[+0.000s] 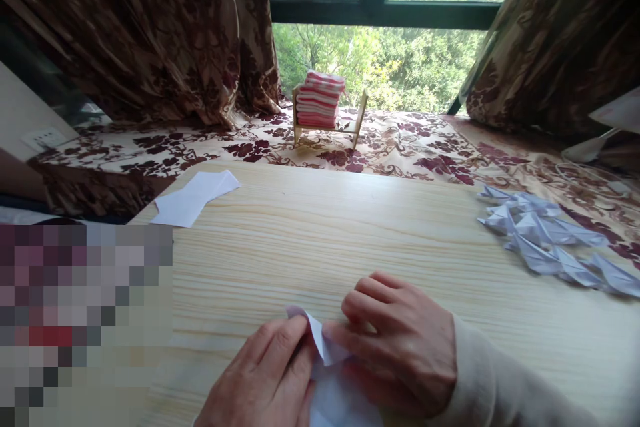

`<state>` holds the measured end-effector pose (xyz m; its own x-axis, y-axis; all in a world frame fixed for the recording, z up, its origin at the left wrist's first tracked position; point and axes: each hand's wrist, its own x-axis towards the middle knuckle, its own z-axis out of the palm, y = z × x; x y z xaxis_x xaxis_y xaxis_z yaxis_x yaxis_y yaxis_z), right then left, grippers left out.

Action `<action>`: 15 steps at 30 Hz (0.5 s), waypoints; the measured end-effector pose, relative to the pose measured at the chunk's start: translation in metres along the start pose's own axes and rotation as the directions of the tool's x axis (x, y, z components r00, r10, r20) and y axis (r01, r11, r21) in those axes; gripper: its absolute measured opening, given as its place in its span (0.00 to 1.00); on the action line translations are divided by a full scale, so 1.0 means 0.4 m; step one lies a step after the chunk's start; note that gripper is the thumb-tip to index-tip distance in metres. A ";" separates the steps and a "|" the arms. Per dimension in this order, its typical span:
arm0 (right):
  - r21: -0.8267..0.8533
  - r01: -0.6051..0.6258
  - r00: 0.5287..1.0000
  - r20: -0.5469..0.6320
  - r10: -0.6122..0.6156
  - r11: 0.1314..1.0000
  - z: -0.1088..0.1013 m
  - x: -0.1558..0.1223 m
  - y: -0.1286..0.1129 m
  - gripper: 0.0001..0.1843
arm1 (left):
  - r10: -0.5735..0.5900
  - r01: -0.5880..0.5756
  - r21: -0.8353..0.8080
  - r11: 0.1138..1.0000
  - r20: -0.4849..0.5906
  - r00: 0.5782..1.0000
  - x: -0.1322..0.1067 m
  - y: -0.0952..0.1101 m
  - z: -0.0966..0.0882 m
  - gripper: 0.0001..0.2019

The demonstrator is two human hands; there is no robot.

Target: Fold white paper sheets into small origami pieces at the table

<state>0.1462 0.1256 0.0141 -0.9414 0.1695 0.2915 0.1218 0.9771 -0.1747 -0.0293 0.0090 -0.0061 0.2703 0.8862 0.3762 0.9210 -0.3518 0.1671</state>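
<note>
Left grip (270, 363) and right grip (403, 337) hold white paper (334, 397), one flap (317, 336) upturned.

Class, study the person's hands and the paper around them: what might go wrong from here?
1. The flap curling up between the left hand and right hand might crease crookedly.
2. The folded paper pieces sit close together near the table's right edge; a bump could push some off.
3. The loose white paper near the far left corner might slide off if brushed.
</note>
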 end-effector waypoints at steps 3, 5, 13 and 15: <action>-0.018 -0.004 1.000 -0.014 0.003 1.000 -0.003 -0.011 -0.005 0.11 | 0.016 -0.016 0.000 1.000 -0.018 1.000 0.003 -0.001 0.001 0.15; -0.004 -0.032 0.999 -0.031 0.031 0.999 -0.002 -0.023 -0.010 0.10 | 0.028 -0.027 0.012 1.000 -0.030 0.999 0.002 -0.002 0.002 0.14; -0.002 -0.066 0.989 -0.133 0.065 0.998 0.021 -0.077 -0.026 0.13 | 0.021 -0.021 0.018 1.000 -0.037 0.999 0.000 -0.001 0.001 0.16; -0.001 -0.077 0.987 -0.143 0.076 0.997 0.024 -0.078 -0.028 0.14 | 0.039 -0.039 0.026 0.999 -0.014 0.999 0.001 -0.004 0.001 0.16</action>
<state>0.1712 0.1083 -0.0022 -0.8750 0.2597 0.4085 0.1940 0.9613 -0.1956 -0.0305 0.0101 -0.0066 0.3020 0.8674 0.3955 0.9170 -0.3777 0.1284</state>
